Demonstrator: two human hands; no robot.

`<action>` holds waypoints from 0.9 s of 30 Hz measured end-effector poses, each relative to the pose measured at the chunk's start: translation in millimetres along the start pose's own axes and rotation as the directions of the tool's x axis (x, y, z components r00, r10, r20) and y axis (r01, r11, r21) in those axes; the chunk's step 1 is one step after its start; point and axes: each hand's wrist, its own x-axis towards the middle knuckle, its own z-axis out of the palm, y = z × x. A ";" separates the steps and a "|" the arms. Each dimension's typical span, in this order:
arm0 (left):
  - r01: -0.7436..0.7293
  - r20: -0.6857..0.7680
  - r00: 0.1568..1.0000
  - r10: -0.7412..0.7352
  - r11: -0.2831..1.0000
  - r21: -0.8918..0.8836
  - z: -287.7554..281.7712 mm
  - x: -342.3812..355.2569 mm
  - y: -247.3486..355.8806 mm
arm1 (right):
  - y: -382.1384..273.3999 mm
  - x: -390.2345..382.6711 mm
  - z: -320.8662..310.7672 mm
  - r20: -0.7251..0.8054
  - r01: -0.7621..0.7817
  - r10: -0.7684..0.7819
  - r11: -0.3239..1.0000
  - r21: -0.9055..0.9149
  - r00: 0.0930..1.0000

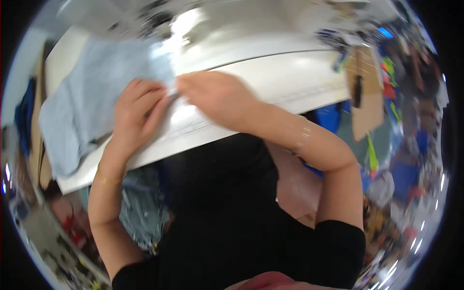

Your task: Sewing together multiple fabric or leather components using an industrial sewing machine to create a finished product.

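A light blue cloth piece (113, 65), perhaps part of a garment, lies over the left part of the white worktable (309, 79). Its right edge runs up to where my two hands meet. My left hand (133, 108) rests along that edge, thumb and fingers closed together on the cloth. From the right, my right hand (220, 96) reaches to the same spot with its fingertips pressed together at the cloth's edge. It is smeared by motion, and what lies between the fingertips is small and hard to make out.
Behind my hands stands a white machine body (256, 26), seemingly a sewing machine, with a bright lamp glare. A brown cardboard piece (366, 92) is at the table's right end. Bluish cloth (142, 208) hangs or lies below the table edge at left.
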 end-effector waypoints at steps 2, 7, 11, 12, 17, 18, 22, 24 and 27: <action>0.036 -0.017 0.999 -0.036 0.999 -0.027 0.4 -10.4 -3.5 | -5.7 -8.9 -4.1 0.006 -0.023 0.023 1.000 -0.008 1.000; 0.051 -0.045 0.998 -0.050 0.998 0.028 3.4 -13.0 -0.3 | -11.0 -19.2 -6.3 -0.019 0.002 -0.002 1.000 -0.020 1.000; 0.026 -0.099 0.995 -0.017 0.995 0.098 5.8 -15.3 -2.4 | -13.2 -17.1 -5.2 0.003 0.013 -0.013 0.998 -0.063 1.000; 0.010 -0.105 0.994 0.005 0.991 0.136 6.2 -15.6 -3.1 | -13.7 -15.6 -6.8 0.000 0.010 -0.010 0.998 -0.059 1.000; -0.128 -0.059 0.987 0.146 0.961 0.247 7.3 -14.1 -3.9 | -17.0 -10.7 -7.0 0.035 0.049 -0.045 0.992 -0.120 0.998; -0.138 -0.042 0.987 0.152 0.959 0.248 7.6 -14.9 -3.8 | -16.7 -10.4 -6.5 0.032 0.045 -0.042 0.992 -0.118 0.999; -0.144 -0.052 0.987 0.153 0.979 0.144 5.8 -12.6 2.9 | -14.8 -9.9 -6.2 0.041 0.066 -0.061 0.989 -0.131 0.997; -0.172 -0.085 0.977 0.194 0.961 0.215 8.2 -15.2 0.5 | -14.8 -9.4 -6.1 0.042 0.073 -0.068 0.989 -0.128 0.997; -0.211 -0.082 0.967 0.241 0.939 0.273 9.5 -18.2 -1.6 | -14.4 -9.5 -5.2 0.036 0.078 -0.074 0.989 -0.127 0.997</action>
